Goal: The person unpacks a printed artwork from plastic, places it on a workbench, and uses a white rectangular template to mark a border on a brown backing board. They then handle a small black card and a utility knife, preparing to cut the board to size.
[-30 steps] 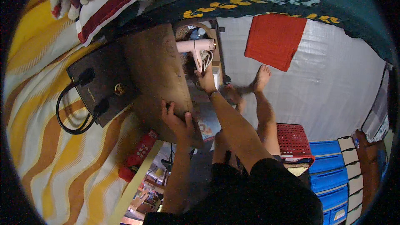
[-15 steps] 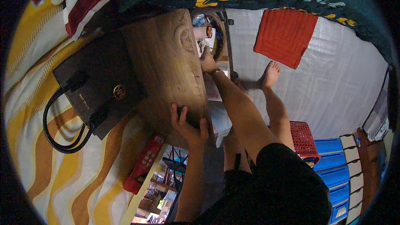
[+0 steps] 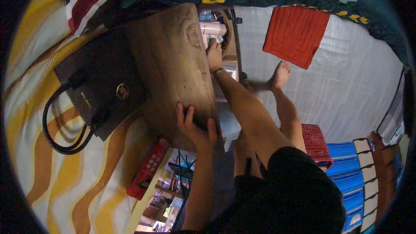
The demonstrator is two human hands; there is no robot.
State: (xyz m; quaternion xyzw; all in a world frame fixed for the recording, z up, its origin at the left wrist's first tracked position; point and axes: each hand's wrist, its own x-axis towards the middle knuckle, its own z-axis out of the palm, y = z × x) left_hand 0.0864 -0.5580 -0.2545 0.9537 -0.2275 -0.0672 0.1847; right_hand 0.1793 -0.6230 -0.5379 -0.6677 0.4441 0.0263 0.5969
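Observation:
My left hand (image 3: pixel 197 128) rests on the brown wooden top (image 3: pixel 169 60), fingers spread near its right edge and holding nothing. My right hand (image 3: pixel 214 56) reaches past that edge, over a round woven basket (image 3: pixel 229 30) beside the wooden piece. Its fingertips are next to a pale pink cylinder (image 3: pixel 213 28) and some small white items. The wooden edge hides part of these fingers, so whether they grip anything does not show. A dark handbag (image 3: pixel 99 86) with black handles stands on the left part of the wood.
Striped yellow, brown and white cloth (image 3: pixel 56 182) covers the left side, with a red box-like object (image 3: pixel 148 167) on it. A red mat (image 3: pixel 295 37) lies on the grey floor (image 3: pixel 359 78). A red perforated basket (image 3: pixel 316 145) and blue drawers (image 3: pixel 344 175) stand at the right.
My right hand has moved slightly farther away, toward the pink cylinder. The cylinder has turned, so its side shows instead of its coppery end. My left hand stays in place on the wood.

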